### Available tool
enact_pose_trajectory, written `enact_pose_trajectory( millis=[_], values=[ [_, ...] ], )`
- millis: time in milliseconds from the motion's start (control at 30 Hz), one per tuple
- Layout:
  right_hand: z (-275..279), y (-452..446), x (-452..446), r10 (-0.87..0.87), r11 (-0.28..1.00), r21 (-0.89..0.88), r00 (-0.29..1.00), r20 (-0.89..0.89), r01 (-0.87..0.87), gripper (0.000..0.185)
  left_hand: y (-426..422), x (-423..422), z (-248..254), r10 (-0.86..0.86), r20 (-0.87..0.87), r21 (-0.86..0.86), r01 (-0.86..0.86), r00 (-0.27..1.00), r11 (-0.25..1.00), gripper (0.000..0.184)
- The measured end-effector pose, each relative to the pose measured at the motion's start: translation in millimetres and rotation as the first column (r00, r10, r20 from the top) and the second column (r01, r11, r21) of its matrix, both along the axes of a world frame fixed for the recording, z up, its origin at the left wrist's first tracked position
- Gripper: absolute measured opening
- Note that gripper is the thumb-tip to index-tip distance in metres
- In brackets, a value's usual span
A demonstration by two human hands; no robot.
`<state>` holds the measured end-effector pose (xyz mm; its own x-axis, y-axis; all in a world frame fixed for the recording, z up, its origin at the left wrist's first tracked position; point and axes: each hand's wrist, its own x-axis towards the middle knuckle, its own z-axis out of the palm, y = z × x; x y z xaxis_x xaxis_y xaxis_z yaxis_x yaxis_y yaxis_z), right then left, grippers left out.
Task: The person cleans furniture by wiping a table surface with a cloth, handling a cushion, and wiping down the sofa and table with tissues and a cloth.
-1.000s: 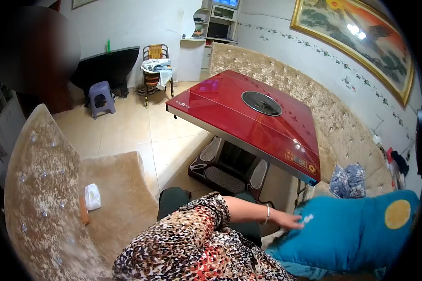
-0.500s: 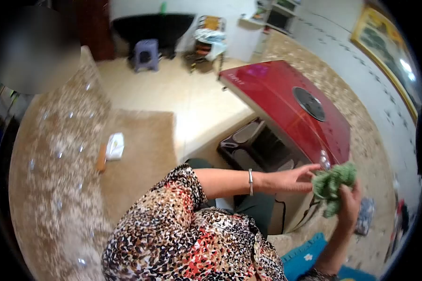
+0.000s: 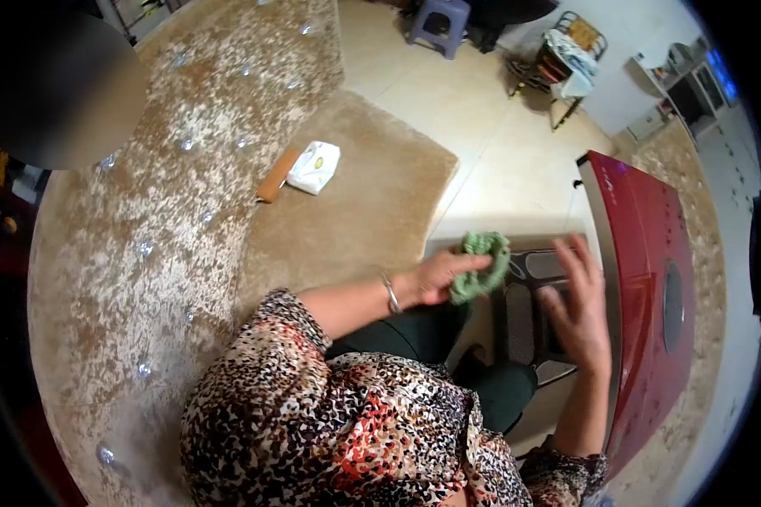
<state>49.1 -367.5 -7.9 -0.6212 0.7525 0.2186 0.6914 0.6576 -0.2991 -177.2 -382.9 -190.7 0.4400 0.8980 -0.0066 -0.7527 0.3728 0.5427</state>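
Note:
A crumpled green knitted cloth [image 3: 482,243] is in my left hand [image 3: 440,277], with the fingers closed around it and part of it hanging beyond them. That hand reaches out over my knees and has a bracelet at the wrist. My right hand [image 3: 582,313] is raised to the right of the cloth, its fingers spread and slightly blurred, and holds nothing. Just right of it stands the red-topped table [image 3: 643,321] with a dark oval plate [image 3: 672,306] set in its top. Below both hands lies a dark panelled footrest-like unit [image 3: 520,321], partly hidden by my right hand.
On my left, a patterned sofa [image 3: 169,245] with shiny studs curves round. A white tissue packet [image 3: 315,169] and an orange-brown object [image 3: 276,176] lie on its brown seat [image 3: 364,169]. Farther off are a purple stool [image 3: 441,21] and a chair [image 3: 577,52] draped with cloth.
The green cloth has passed from my right hand to my left and moved away from the red table. My right hand has opened. The view has turned left and down.

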Motion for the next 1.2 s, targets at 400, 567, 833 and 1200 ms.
enact_pose_trajectory(
  millis=[400,567,833,1200],
  values=[
    [-22.5,90.7,53.7,-0.219,0.953,-0.282,0.892,-0.395,0.109,0.068,72.7,-98.7,17.7,0.426,-0.557,0.163,-0.409,0.713,0.898,0.048],
    [-22.0,64.6,-29.7,-0.085,0.984,-0.179,0.841,-0.534,-0.015,0.083,53.9,2.5,115.0,0.221,-0.468,0.730,0.233,0.856,0.642,0.101],
    [35.8,90.1,226.4,-0.263,0.910,0.097,0.744,-0.614,0.403,0.065,63.2,-205.8,0.3,0.615,-0.614,0.701,0.018,-0.494,0.713,0.039],
    [-39.3,33.9,416.1,-0.737,0.411,0.755,0.674,-0.056,0.512,0.068,16.4,-290.3,-87.0,0.105,-0.664,0.327,-0.161,-0.741,0.931,0.022]
  ],
)
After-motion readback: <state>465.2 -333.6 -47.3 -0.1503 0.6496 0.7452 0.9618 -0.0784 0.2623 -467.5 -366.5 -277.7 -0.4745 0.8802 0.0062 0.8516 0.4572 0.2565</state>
